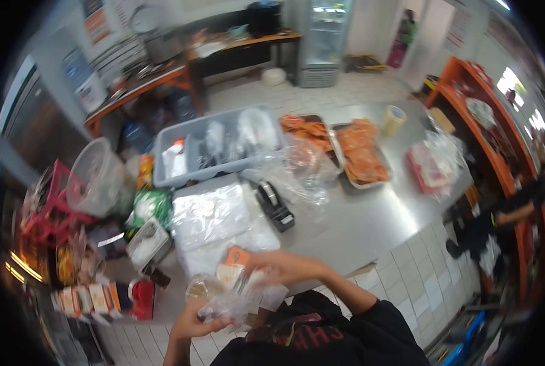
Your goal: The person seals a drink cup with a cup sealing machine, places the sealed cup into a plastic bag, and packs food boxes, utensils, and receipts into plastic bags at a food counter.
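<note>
My left hand [194, 319] is closed around a clear plastic bag [226, 307] near the table's front edge. A round, yellowish clear item [204, 285] shows at the top of that bag. My right hand [278, 268] is just to the right, blurred, over a white paper or packet [266, 297] and beside an orange-and-white packet [237, 258]; its fingertips are smeared. Just beyond the hands lies a stack of clear plastic bags [211, 216]. A black tape dispenser [275, 206] stands to the right of the stack.
On the metal table [321, 235] are a divided grey bin [178, 177], two trays of orange food [364, 152], a tape roll [394, 120] and a pink container [423, 171]. Left are a clear bucket [95, 177] and red dispenser [142, 299]. Another person [498, 213] is right, by orange shelves [446, 88].
</note>
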Demonstrator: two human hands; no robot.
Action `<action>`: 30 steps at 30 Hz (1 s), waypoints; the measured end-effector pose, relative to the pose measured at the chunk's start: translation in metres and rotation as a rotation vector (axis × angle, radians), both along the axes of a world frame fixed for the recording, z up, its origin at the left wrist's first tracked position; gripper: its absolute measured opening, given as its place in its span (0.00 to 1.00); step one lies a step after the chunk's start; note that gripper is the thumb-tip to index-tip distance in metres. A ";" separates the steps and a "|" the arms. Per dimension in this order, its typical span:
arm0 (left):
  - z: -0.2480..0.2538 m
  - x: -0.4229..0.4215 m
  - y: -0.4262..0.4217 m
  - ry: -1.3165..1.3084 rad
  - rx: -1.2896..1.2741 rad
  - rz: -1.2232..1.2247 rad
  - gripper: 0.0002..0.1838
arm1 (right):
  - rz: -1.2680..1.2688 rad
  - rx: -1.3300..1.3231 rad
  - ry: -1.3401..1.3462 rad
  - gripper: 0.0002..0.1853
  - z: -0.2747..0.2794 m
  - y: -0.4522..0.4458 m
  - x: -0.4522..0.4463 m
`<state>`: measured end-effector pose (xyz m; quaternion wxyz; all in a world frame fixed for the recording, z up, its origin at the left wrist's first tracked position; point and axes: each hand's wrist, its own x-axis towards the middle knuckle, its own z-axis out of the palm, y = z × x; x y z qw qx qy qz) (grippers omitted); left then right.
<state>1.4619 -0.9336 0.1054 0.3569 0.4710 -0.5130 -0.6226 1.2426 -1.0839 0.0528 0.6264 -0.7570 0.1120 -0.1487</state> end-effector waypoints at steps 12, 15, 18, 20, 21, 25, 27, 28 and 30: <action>-0.029 -0.035 0.046 0.273 -0.108 0.785 0.05 | -0.034 -0.657 -0.017 0.03 -0.082 -0.119 0.202; -0.032 -0.032 0.056 0.246 -0.076 0.887 0.07 | 0.148 -0.598 -0.164 0.04 -0.106 -0.112 0.300; -0.033 -0.030 0.060 0.244 0.038 0.990 0.07 | 0.198 -0.661 -0.170 0.05 -0.131 -0.088 0.364; -0.031 -0.028 0.060 0.247 0.077 1.010 0.07 | 0.032 -1.238 0.093 0.05 -0.139 -0.069 0.384; -0.030 -0.026 0.060 0.250 0.104 1.024 0.06 | 0.027 -1.230 0.099 0.05 -0.141 -0.062 0.389; -0.040 -0.021 0.064 0.266 0.103 0.975 0.06 | -0.113 -1.362 0.107 0.06 -0.140 -0.050 0.397; -0.043 -0.022 0.065 0.251 0.086 1.080 0.06 | -0.016 -1.391 0.175 0.07 -0.136 -0.055 0.392; -0.045 -0.022 0.068 0.290 0.147 1.113 0.04 | -0.033 -1.352 0.106 0.06 -0.149 -0.058 0.397; -0.062 -0.021 0.068 0.360 0.028 1.244 0.08 | -0.022 -1.372 0.045 0.05 -0.152 -0.060 0.402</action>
